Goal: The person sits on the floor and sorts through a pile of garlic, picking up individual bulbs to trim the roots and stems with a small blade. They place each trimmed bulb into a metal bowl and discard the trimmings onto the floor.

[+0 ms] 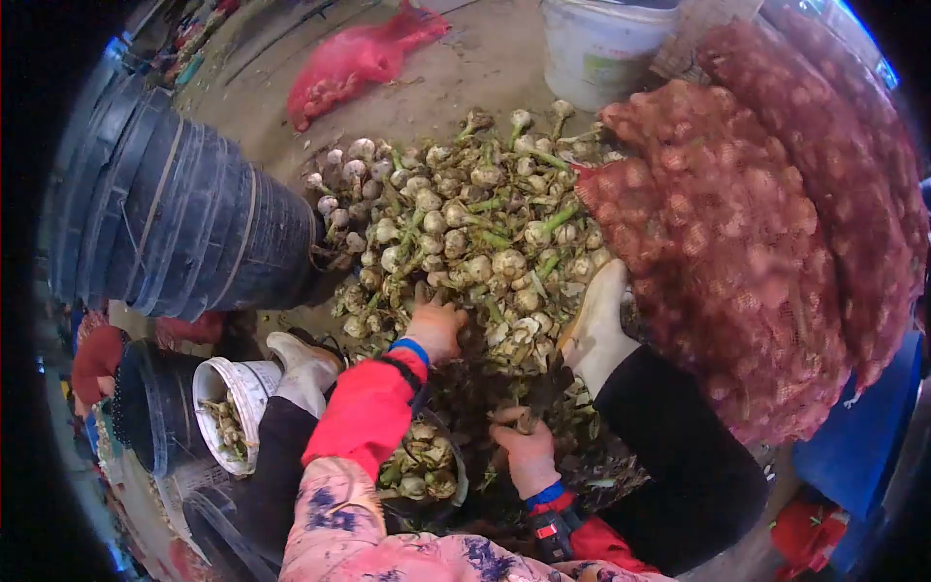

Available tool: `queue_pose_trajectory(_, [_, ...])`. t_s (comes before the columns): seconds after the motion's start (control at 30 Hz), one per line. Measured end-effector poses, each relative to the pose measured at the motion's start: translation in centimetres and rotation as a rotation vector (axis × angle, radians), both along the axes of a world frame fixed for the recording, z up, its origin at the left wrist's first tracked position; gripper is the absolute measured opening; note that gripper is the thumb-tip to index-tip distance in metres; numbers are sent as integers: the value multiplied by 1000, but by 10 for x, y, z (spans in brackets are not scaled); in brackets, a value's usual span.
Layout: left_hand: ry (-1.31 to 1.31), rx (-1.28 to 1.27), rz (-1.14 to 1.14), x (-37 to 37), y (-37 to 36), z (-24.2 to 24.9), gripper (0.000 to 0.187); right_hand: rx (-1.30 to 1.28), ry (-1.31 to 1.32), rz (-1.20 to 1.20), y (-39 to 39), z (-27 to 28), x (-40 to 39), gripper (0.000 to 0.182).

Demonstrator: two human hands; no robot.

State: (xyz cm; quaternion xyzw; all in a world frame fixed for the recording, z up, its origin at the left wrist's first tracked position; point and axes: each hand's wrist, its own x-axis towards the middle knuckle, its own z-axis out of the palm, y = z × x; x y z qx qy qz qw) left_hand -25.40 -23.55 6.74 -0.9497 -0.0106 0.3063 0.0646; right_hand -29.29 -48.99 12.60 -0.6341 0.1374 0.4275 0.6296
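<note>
A large heap of garlic bulbs with stems (456, 213) lies on the floor in front of me. My left hand (436, 325) reaches to the near edge of the heap, its fingers bent over the bulbs; whether it grips one is hidden. Lower and to the right, my right hand (526, 451) is closed round something small and dark that I cannot make out, above dark leafy debris. Between my legs, below my left hand, stands a bucket (462, 475) with garlic bulbs in it.
Stacked black buckets (194, 204) lie at the left, above a white bucket (254, 383) of trimmings. Red mesh sacks of garlic (727, 242) fill the right. A white bucket (606, 53) and a pink mesh bag (354, 63) are at the back. My feet flank the heap.
</note>
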Motion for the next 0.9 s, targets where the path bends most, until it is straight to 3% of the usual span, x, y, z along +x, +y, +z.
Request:
queue_pose_trajectory(0.07, [-183, -679, 743, -17, -7, 25, 51, 50, 59, -32, -3, 2, 3, 16])
queue_pose_trajectory(0.1, [-288, -872, 830, -26, -15, 41, 58, 99, 114, -53, -5, 2, 3, 16])
queue_pose_trajectory(0.13, [-292, -860, 821, -37, -25, 52, 58, 113, 112, -58, -6, -4, 0, 16])
queue_pose_trajectory(0.2, [-524, -1470, 1127, -65, -48, 73, 63, 78, -129, 28, -7, -15, -7, 22])
queue_pose_trajectory(0.27, [-350, -1632, 1229, -88, -69, 122, 65, 55, -87, 69, -10, 1, -10, 19])
queue_pose_trajectory(0.3, [-391, -1684, 1226, -102, -81, 127, 65, 51, -257, 143, -12, -3, -16, 19])
queue_pose_trajectory(0.37, [-468, -1519, 1177, -122, -100, 142, 65, 3, -629, 381, -19, 20, -15, 19])
queue_pose_trajectory(0.4, [-536, -1361, 1125, -132, -107, 148, 65, 9, -628, 379, -20, 26, -18, 19])
queue_pose_trajectory(0.43, [-668, -1057, 815, -142, -111, 145, 62, -16, -743, 501, -22, 30, -22, 19])
queue_pose_trajectory(0.47, [-670, -1053, 811, -150, -115, 139, 62, -44, -858, 623, -23, 38, -23, 19])
queue_pose_trajectory(0.53, [-634, -1545, 1217, -161, -124, 134, 58, -87, -848, 732, -25, 47, -29, 17])
queue_pose_trajectory(0.57, [-687, -1058, 870, -169, -125, 143, 58, -97, -930, 782, -25, 46, -32, 13])
queue_pose_trajectory(0.67, [-731, -855, 844, -171, -140, 148, 60, -115, -1023, 824, -26, 48, -36, 16])
queue_pose_trajectory(0.73, [-711, -903, 913, -178, -150, 151, 61, -198, -1003, 961, -27, 45, -36, 20])
queue_pose_trajectory(0.8, [-763, -921, 848, -187, -152, 138, 63, -177, -1020, 926, -28, 34, -41, 23])
queue_pose_trajectory(0.83, [-797, -1154, 938, -185, -159, 145, 65, -160, -1029, 894, -29, 34, -41, 26])
queue_pose_trajectory(0.9, [-828, -1263, 1012, -191, -164, 132, 65, -131, -1011, 850, -32, 33, -40, 29])
